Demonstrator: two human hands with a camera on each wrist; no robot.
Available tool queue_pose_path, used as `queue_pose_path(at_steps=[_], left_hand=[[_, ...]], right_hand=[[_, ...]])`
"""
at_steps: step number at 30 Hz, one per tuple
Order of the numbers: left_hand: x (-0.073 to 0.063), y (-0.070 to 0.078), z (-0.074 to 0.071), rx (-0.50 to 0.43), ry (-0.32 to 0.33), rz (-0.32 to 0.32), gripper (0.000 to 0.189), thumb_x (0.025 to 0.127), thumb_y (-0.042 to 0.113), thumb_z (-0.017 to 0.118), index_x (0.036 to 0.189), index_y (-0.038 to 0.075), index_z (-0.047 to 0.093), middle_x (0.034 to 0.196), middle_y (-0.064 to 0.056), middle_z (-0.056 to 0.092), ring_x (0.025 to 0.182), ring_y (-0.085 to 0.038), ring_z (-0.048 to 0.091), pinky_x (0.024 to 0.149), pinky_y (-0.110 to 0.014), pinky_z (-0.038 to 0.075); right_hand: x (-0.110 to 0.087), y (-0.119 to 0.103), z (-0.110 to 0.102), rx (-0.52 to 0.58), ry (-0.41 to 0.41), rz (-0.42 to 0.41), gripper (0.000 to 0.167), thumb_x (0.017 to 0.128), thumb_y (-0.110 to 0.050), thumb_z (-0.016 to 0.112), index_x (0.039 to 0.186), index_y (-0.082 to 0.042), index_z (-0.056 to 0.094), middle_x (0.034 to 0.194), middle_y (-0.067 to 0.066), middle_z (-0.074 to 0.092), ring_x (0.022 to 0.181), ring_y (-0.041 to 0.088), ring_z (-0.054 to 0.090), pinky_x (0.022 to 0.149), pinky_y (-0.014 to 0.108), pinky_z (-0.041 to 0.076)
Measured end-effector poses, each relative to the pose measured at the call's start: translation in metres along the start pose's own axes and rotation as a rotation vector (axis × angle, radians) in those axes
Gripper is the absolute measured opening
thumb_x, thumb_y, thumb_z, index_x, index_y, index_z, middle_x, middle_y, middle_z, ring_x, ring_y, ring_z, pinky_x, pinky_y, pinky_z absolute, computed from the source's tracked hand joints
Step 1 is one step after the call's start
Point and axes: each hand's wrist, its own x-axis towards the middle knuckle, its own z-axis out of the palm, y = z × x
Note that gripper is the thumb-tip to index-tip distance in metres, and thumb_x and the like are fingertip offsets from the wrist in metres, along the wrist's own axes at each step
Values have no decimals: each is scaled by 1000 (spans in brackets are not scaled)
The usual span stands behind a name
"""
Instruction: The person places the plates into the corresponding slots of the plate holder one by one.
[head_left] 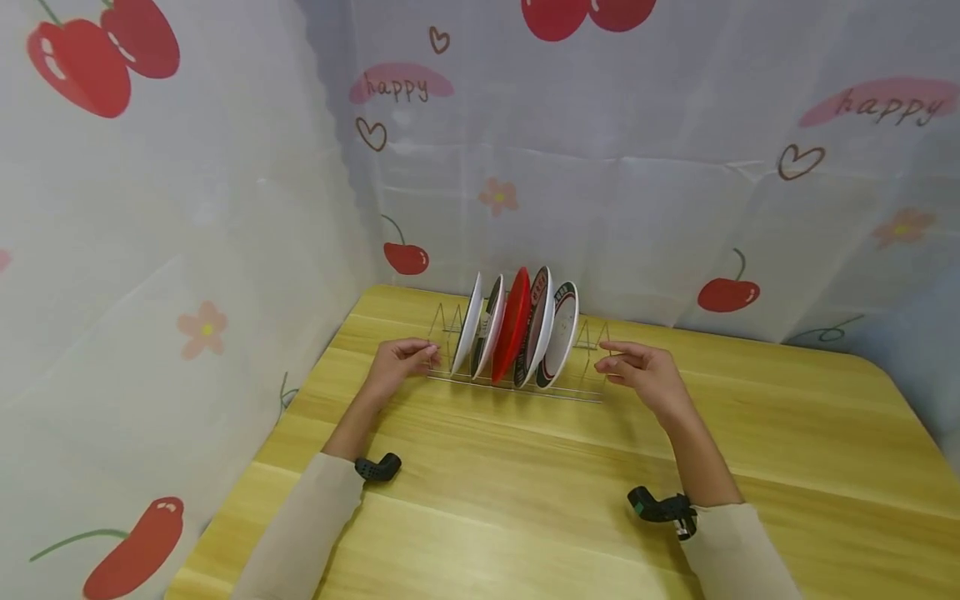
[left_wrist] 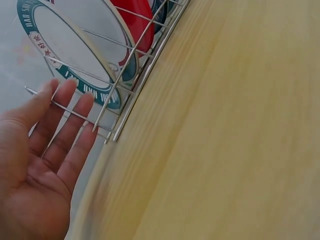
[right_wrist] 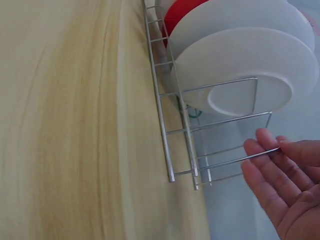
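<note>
A wire dish rack (head_left: 570, 397) stands on the table with several plates on edge in it. From the left come a white plate (head_left: 468, 327), a dark-patterned plate (head_left: 489, 327), a red plate (head_left: 513, 325), a plate with a dark patterned face (head_left: 537, 333) and a white one with a green rim (head_left: 561, 335). My left hand (head_left: 396, 367) pinches an end wire on the rack's left side. At the opposite end, my right hand (head_left: 647, 377) holds a wire between thumb and fingers. Lettering shows on the nearest plate (left_wrist: 65, 45) in the left wrist view.
The wooden table (head_left: 465, 517) reaches out around the rack, its surface bare in front. A cherry-printed cloth (head_left: 600, 217) hangs behind, and another covers the left side. Small black devices (head_left: 378, 468) are strapped to both wrists.
</note>
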Motion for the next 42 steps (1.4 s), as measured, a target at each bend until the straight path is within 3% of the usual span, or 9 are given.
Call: queue_pose_path(at_steps=[5, 12, 18, 23, 27, 31, 36, 39, 42], left_hand=[[-2, 5, -4, 40, -104, -7, 24, 96, 8, 70, 111, -11, 73, 96, -13, 77, 89, -20, 76, 82, -35, 62], [-2, 22, 0, 150, -379, 27, 19, 94, 3, 71, 105, -11, 75, 98, -13, 77, 94, -24, 75, 87, -35, 60], [-3, 40, 17, 271, -516, 15, 12, 90, 6, 77, 98, -2, 81, 93, -7, 78, 89, -23, 75, 80, -34, 61], [-5, 51, 31, 342, -629, 5, 7, 89, 9, 79, 93, 9, 84, 91, -2, 79, 88, -22, 75, 74, -30, 60], [-5, 59, 36, 411, -677, 7, 9, 93, 15, 76, 93, 12, 84, 91, 1, 78, 85, -22, 72, 71, -29, 56], [-6, 61, 28, 411, -559, -6, 22, 101, 20, 66, 90, 8, 82, 90, -5, 77, 83, -27, 72, 79, -41, 60], [-3, 52, 18, 351, -188, 48, 45, 107, 35, 54, 85, 5, 80, 89, -9, 76, 82, -25, 74, 83, -42, 61], [-1, 49, 20, 342, -14, 96, 47, 105, 41, 56, 83, 6, 79, 87, -7, 76, 82, -22, 73, 82, -34, 61], [2, 48, 24, 344, 75, 136, 40, 105, 37, 59, 91, 4, 78, 91, -9, 75, 86, -24, 73, 81, -35, 62]], right_hand=[[3, 6, 2, 1, 111, -16, 34, 104, -4, 57, 136, 7, 59, 105, 23, 74, 93, 13, 73, 85, 28, 59], [11, 11, 4, -28, 300, -60, 28, 103, -8, 61, 126, 7, 67, 107, 25, 72, 90, 9, 72, 83, 21, 58], [10, 15, -7, -33, 171, -84, 39, 108, -17, 52, 143, 0, 56, 139, 23, 60, 128, 25, 59, 99, 18, 50], [8, 16, -17, -43, 35, -41, 52, 110, -27, 48, 157, -6, 38, 161, 16, 36, 148, 34, 31, 119, 48, 31], [8, 15, -17, -10, 54, -16, 57, 111, -32, 44, 158, -4, 33, 162, 20, 30, 150, 38, 27, 118, 58, 29], [5, 8, -9, 57, 200, -11, 58, 111, -37, 42, 154, 2, 39, 157, 22, 38, 147, 35, 35, 115, 52, 38], [-3, -8, 1, 65, 327, -42, 59, 110, -39, 41, 151, 3, 44, 156, 16, 44, 143, 32, 41, 112, 46, 42], [-9, -19, 7, 85, 322, -55, 60, 110, -39, 40, 153, 3, 40, 158, 18, 40, 144, 34, 39, 114, 48, 40], [-14, -28, 15, 83, 265, -37, 62, 110, -40, 40, 157, 0, 32, 161, 19, 32, 146, 35, 35, 115, 51, 37]])
